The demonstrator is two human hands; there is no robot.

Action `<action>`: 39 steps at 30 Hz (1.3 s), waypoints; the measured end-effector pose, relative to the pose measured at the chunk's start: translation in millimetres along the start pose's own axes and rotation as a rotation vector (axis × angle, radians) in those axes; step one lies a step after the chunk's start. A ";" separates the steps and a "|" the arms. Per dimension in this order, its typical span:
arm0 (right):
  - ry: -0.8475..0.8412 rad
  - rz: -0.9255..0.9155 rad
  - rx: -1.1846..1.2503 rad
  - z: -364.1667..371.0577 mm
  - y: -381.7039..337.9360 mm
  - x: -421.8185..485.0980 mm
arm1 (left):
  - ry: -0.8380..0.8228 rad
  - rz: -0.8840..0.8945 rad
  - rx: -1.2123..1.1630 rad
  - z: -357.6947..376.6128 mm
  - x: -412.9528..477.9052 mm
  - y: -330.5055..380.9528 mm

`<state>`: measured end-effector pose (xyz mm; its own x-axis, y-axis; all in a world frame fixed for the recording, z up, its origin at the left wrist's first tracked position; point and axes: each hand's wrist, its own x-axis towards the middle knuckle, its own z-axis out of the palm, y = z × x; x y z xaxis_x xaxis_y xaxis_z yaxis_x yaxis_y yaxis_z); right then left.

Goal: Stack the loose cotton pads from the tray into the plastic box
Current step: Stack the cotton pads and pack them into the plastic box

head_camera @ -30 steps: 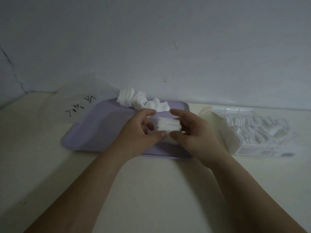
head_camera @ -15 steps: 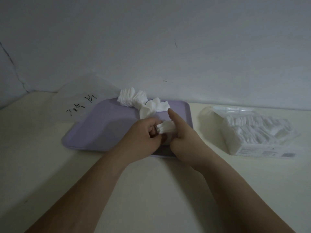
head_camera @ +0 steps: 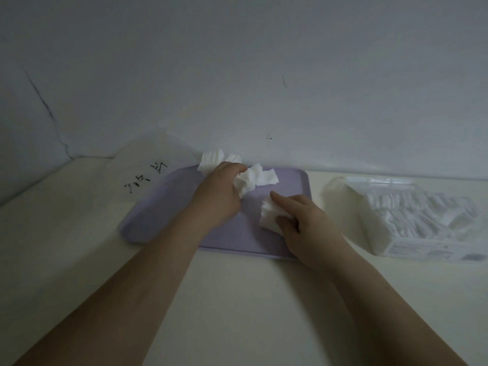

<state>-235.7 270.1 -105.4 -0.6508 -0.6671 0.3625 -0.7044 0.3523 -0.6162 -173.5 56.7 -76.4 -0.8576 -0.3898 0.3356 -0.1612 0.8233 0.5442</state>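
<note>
Over the tray (head_camera: 163, 204), my right hand (head_camera: 303, 223) pinches a stack (head_camera: 269, 217), the box (head_camera: 422, 215) off to its right; my left hand (head_camera: 219, 191) grips loose pads (head_camera: 253, 178).

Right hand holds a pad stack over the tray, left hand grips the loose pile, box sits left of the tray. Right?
No. The head view shows the box right of the tray. The rest stands: right hand holds a pad stack over the tray, left hand grips the loose pile.

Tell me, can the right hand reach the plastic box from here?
Probably yes: the right hand, holding a stack of pads, is near the tray at its right edge, and nothing stands between it and the plastic box.
</note>
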 end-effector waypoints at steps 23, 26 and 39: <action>0.189 0.206 0.198 -9.7 -9.1 -0.5 | -0.181 0.032 0.064 9.1 30.0 -27.5; 0.203 0.218 0.202 -9.4 -10.3 0.4 | -0.195 -0.027 -0.052 7.7 29.8 -22.0; 0.341 0.276 0.297 -9.3 -3.5 1.7 | -0.177 -0.041 -0.144 8.8 -14.6 1.8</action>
<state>-236.9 273.8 -96.1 -0.8908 -0.3069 0.3352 -0.4155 0.2510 -0.8743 -165.6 67.6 -87.1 -0.9260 -0.3328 0.1780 -0.1371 0.7361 0.6628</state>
